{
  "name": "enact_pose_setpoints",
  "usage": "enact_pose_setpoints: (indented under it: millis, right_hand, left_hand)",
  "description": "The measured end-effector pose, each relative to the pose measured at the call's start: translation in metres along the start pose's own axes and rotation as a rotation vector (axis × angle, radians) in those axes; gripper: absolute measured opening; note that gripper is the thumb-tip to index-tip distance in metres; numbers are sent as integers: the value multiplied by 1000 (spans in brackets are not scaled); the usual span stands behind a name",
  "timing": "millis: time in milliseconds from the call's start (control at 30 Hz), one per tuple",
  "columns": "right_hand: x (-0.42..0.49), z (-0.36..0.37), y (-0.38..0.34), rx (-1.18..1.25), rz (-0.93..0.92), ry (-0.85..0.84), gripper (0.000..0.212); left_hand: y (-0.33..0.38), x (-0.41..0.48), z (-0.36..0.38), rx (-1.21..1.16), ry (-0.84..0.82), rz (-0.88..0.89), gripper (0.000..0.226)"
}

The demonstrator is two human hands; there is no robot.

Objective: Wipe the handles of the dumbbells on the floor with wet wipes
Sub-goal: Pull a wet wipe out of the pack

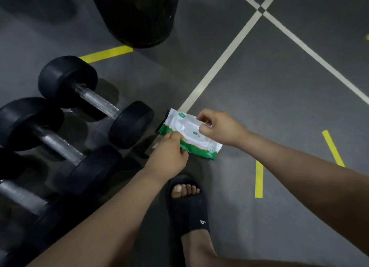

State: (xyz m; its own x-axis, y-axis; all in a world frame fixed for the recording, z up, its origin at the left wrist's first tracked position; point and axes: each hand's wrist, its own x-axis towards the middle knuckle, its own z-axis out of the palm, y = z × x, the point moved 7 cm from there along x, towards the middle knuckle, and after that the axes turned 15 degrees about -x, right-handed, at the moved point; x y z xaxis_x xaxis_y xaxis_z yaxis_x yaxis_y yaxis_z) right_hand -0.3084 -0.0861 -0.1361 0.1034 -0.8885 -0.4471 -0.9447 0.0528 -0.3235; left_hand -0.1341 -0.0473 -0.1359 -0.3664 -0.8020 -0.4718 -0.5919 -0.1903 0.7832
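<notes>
Pinching the wipes pack point(190, 136), left hand point(168, 157) holds its near edge, right hand point(219, 127) its far edge (dumbbells point(95, 99) alongside).

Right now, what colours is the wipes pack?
The wipes pack is white with green edges; head view.

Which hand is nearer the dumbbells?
Left. The left hand grips the wipes pack edge beside the dumbbells; the right hand pinches its lid, on the far side.

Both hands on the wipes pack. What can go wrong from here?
1. The right hand pinches only the lid edge of the wipes pack; it may slip, or several wipes may come out together.
2. The round-ended dumbbells lie close to the open-toed sandal; wiping could roll one onto the toes.
</notes>
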Motion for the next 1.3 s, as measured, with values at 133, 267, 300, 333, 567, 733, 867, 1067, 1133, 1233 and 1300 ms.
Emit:
enact_pose_setpoints:
  millis: [133, 267, 300, 333, 567, 733, 867, 1067, 1133, 1233, 1300]
  right_hand:
    - [7, -13, 18, 18, 103, 96, 15]
    - [6, -18, 35, -36, 290, 197, 30]
    - [5, -18, 36, -61, 317, 197, 30]
    - [5, -16, 34, -84, 328, 183, 27]
    - [-6, 2, 18, 45, 263, 105, 11]
    - [-15, 11, 18, 85, 218, 96, 8]
    - [-21, 20, 13, 26, 87, 120, 9]
    - [-19, 26, -7, -101, -62, 209, 2]
    - [-13, 30, -17, -160, -103, 180, 6]
    - [-6, 32, -21, -253, -107, 156, 13]
    - [-4, 31, -22, -295, -105, 159, 15]
  left_hand:
    - [8, 8, 2, 84, 96, 26, 28]
    - [29, 28, 7, 199, 146, 141, 36]
    - [32, 34, 12, 235, 128, 156, 36]
    - [34, 38, 17, 268, 110, 154, 35]
    - [31, 55, 32, 357, 160, 48, 39]
    - [31, 52, 32, 316, 169, 25, 28]
    - [25, 53, 15, 82, 236, 38, 18]
    - [6, 46, -15, -53, 284, -69, 14]
    - [2, 46, -16, -78, 275, -95, 13]
    - [0, 48, -15, -82, 253, -90, 12]
    - [0, 48, -15, -82, 243, -94, 11]
